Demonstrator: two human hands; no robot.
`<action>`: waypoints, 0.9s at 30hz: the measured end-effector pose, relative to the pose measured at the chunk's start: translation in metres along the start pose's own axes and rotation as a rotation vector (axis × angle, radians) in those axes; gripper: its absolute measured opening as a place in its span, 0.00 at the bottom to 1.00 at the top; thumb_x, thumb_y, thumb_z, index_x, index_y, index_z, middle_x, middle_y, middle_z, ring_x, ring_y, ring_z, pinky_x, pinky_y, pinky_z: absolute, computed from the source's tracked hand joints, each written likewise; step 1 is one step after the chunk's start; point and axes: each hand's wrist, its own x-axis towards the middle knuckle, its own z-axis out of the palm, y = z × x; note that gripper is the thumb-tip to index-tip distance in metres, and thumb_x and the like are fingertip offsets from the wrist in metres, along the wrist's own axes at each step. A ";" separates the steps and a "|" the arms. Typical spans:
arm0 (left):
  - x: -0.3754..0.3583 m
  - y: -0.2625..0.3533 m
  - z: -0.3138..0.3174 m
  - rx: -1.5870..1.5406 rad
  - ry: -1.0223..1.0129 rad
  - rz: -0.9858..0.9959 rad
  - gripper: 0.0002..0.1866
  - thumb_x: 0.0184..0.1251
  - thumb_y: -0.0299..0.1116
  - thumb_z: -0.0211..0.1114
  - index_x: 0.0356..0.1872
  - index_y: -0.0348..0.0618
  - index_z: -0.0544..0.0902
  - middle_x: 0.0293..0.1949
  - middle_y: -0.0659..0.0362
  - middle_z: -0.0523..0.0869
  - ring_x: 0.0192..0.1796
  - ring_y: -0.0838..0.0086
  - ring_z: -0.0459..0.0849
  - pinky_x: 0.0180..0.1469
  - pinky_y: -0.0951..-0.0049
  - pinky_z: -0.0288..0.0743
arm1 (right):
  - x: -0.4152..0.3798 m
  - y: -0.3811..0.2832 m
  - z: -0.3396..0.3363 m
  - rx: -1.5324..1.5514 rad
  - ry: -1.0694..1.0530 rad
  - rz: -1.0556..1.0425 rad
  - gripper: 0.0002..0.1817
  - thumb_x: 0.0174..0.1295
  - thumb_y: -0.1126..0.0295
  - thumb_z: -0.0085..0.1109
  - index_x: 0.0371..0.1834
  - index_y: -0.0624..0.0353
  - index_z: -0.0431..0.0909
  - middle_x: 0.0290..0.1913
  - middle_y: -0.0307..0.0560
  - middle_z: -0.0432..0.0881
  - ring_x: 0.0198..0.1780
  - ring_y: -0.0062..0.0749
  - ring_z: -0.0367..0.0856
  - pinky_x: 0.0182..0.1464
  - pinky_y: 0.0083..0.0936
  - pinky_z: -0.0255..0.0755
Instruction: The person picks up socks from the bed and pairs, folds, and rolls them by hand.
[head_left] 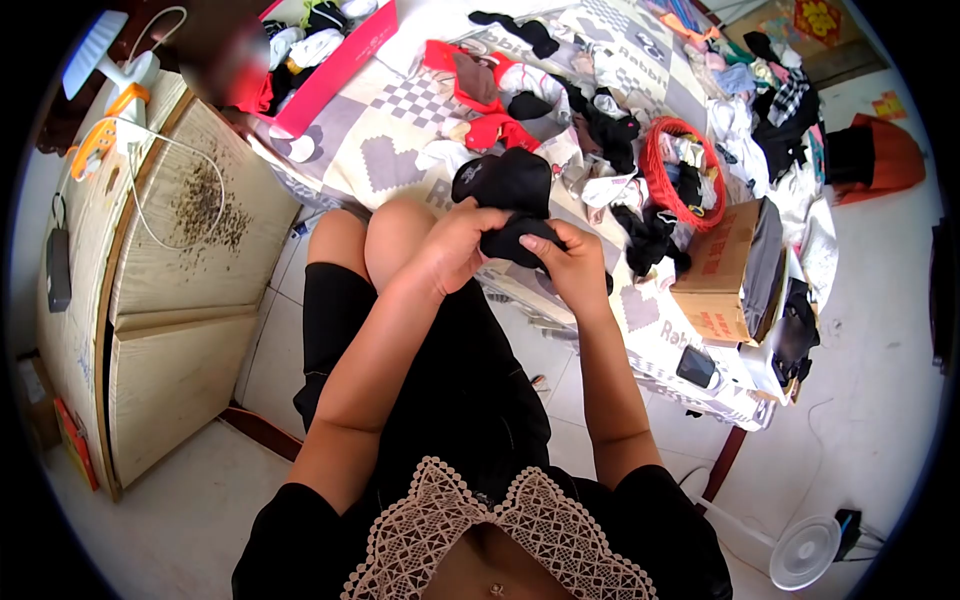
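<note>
Left hand (455,245) and right hand (572,262) grip black sock (505,185).

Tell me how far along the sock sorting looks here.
Done: some garments sit in the pink box. In hand: left hand and right hand both grip a black garment. Left: many loose clothes scattered over the bed, some in the red basket.

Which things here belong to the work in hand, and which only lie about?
In hand: black garment, held by left hand and right hand.

Lying about: red basket, cardboard box, pink box, phone, white fan.
</note>
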 end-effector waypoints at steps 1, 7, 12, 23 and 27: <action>-0.002 0.002 0.004 -0.072 0.000 -0.042 0.17 0.58 0.26 0.60 0.49 0.35 0.74 0.43 0.54 0.80 0.43 0.71 0.81 0.43 0.73 0.76 | 0.003 0.010 0.002 0.001 0.002 0.001 0.07 0.53 0.75 0.65 0.32 0.62 0.77 0.25 0.33 0.77 0.25 0.10 0.68 0.26 0.12 0.62; 0.004 -0.008 0.004 0.354 -0.052 0.167 0.21 0.58 0.30 0.63 0.52 0.34 0.73 0.43 0.56 0.81 0.43 0.75 0.82 0.44 0.75 0.75 | -0.002 0.008 -0.004 -0.203 -0.030 0.133 0.30 0.48 0.80 0.67 0.55 0.59 0.65 0.33 0.37 0.77 0.29 0.13 0.69 0.29 0.13 0.62; -0.002 0.003 0.003 0.204 -0.029 0.031 0.20 0.58 0.29 0.61 0.52 0.36 0.73 0.43 0.55 0.81 0.42 0.71 0.83 0.43 0.73 0.78 | -0.011 -0.019 -0.010 -0.501 0.070 -0.552 0.30 0.34 0.76 0.72 0.48 0.53 0.75 0.54 0.45 0.71 0.43 0.32 0.72 0.38 0.24 0.68; 0.001 -0.011 0.002 0.165 -0.036 -0.024 0.16 0.54 0.24 0.60 0.45 0.35 0.75 0.36 0.57 0.82 0.34 0.74 0.83 0.33 0.78 0.76 | -0.011 -0.006 -0.011 -0.344 0.138 -0.542 0.07 0.46 0.74 0.67 0.26 0.59 0.78 0.28 0.42 0.79 0.30 0.34 0.71 0.34 0.26 0.65; 0.002 -0.013 0.003 0.062 -0.084 -0.003 0.17 0.59 0.29 0.59 0.48 0.33 0.74 0.39 0.55 0.82 0.39 0.74 0.83 0.41 0.75 0.77 | -0.011 0.000 -0.008 -0.101 0.130 -0.129 0.06 0.49 0.76 0.66 0.28 0.60 0.78 0.26 0.40 0.78 0.29 0.27 0.71 0.32 0.21 0.65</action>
